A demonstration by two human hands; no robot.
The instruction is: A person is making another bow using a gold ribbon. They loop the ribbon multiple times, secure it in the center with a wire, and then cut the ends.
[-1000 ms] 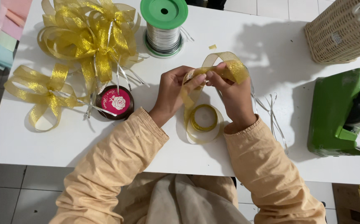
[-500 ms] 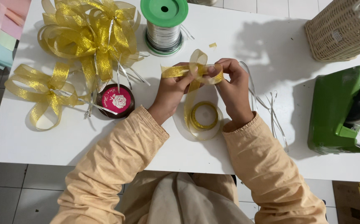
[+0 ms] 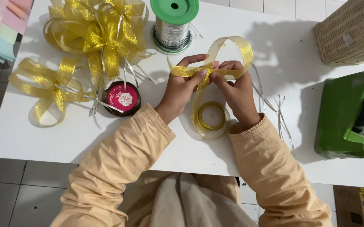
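Seen from above, a person in a tan long-sleeved top works at a white table (image 3: 31, 138), forming a bow from sheer gold ribbon (image 3: 232, 44). The left hand (image 3: 182, 86) and right hand (image 3: 236, 90) meet above the table, each pinching the ribbon at its crossing point between thumb and fingertips, pressed together; 1 loop arches up and away to the right, and a short end sticks out to the left. The ribbon trails down to its roll (image 3: 210, 117), lying flat just below the hands. The step in hand looks like folding loops; the next move would call for keeping the centre pinched while folding another loop. To the left lie 2 finished gold bows (1 large (image 3: 98, 33), 1 smaller (image 3: 47, 90)), a small round pink-labelled spool (image 3: 122, 98) and a green-topped spool of silver wire (image 3: 174, 25).
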